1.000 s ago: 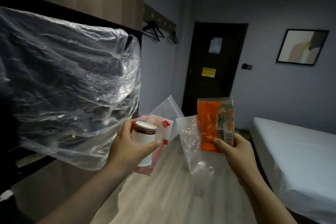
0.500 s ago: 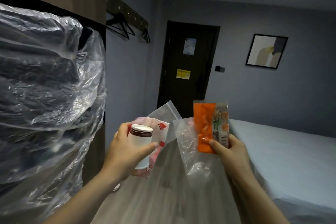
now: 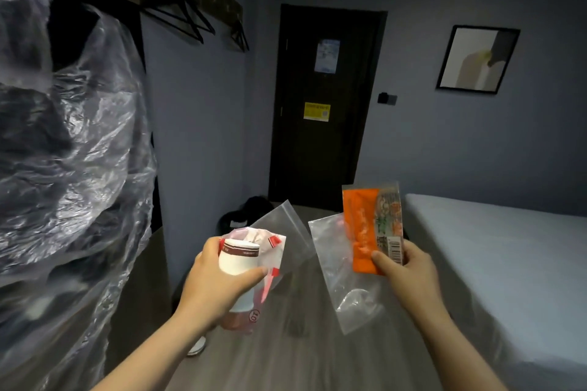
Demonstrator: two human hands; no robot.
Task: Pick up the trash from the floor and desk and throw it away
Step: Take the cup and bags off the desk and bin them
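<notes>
Holding what, and where?
— The left hand [image 3: 219, 279] curls round a white paper cup [image 3: 236, 260] and pink wrapper [image 3: 272, 247]; the right hand [image 3: 409, 273] pinches an orange packet [image 3: 363, 232] and clear bag [image 3: 336, 267], all in the air above the floor [image 3: 317, 359]. Gathering seems done for these — next, I judge, carry them to a bin; none is plainly visible.
</notes>
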